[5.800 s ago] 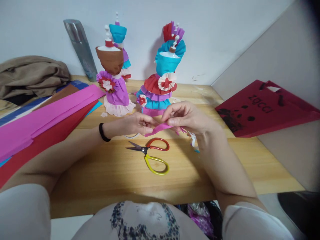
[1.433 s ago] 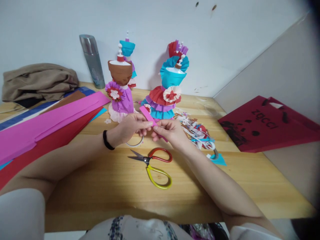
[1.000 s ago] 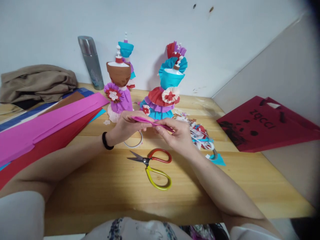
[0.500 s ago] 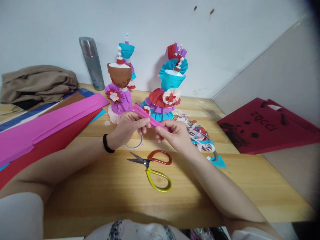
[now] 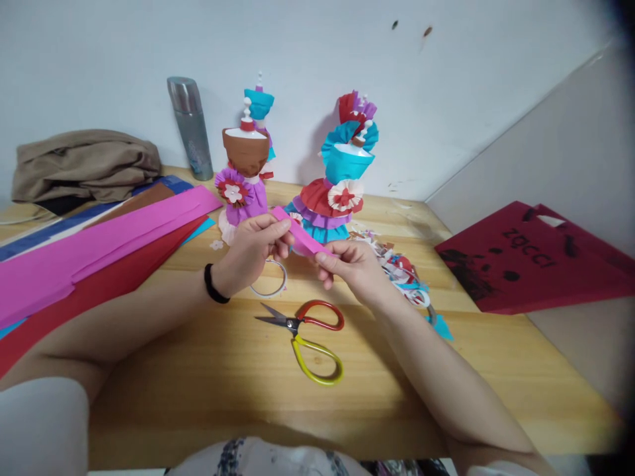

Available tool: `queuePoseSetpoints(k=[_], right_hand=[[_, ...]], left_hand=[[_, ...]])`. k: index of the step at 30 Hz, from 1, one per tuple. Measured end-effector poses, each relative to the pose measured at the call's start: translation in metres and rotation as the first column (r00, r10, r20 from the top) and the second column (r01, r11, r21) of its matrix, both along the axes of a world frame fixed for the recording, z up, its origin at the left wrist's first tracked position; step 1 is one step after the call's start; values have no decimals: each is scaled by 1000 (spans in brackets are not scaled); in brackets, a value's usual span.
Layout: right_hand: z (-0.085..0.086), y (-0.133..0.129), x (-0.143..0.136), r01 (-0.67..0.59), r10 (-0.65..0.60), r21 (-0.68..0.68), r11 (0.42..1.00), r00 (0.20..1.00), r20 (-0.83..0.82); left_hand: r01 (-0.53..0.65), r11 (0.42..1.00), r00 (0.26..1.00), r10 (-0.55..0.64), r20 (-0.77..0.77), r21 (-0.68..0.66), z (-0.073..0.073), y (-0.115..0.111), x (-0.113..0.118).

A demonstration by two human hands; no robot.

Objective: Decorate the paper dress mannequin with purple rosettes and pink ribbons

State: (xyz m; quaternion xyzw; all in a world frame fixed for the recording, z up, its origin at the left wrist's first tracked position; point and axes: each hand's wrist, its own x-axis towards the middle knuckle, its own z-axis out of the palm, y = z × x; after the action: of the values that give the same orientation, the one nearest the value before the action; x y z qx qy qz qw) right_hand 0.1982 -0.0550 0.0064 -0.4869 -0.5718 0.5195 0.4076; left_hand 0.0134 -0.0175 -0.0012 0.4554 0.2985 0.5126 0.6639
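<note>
A pink crepe paper strip [image 5: 308, 240] is stretched between my two hands above the table. My left hand [image 5: 258, 248] pinches it toward its upper left end, while my right hand [image 5: 350, 268] grips the lower right end between thumb and fingers. Below them lie scissors [image 5: 292, 324] with one red and one yellow handle, blades slightly apart. A roll of tape [image 5: 270, 277] rests on the wood, partly behind my left hand. Just beyond the hands stand small dress forms, one with a brown top [image 5: 245, 151] and another with a turquoise top [image 5: 348, 162].
Coloured paper sheets [image 5: 124, 231] spread over the left, near a folded brown cloth [image 5: 84, 165] and a steel flask [image 5: 191, 132]. Paper scraps [image 5: 401, 268] are heaped right of my right hand. A red paper bag [image 5: 530, 264] leans at the right wall.
My hands have moved slightly apart, and more of the pink strip shows flat between them. The view has shifted a little; the scissors remain on the table.
</note>
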Motion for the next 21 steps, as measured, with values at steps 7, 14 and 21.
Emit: queuePoseSetpoints(k=[7,14,21], right_hand=[[0,3,7,-9,9,8,1000,1000,-7],[7,3,9,-32,32,-5,999,999,-16],[8,7,18,-130,128,-49,990,991,-51]], left_hand=[[-37,997,998,40,45,-71,7,1,-3],[-10,995,999,14,43,-98,0,6,-4],[-33,992,996,43,80,-118,0,10,-5]])
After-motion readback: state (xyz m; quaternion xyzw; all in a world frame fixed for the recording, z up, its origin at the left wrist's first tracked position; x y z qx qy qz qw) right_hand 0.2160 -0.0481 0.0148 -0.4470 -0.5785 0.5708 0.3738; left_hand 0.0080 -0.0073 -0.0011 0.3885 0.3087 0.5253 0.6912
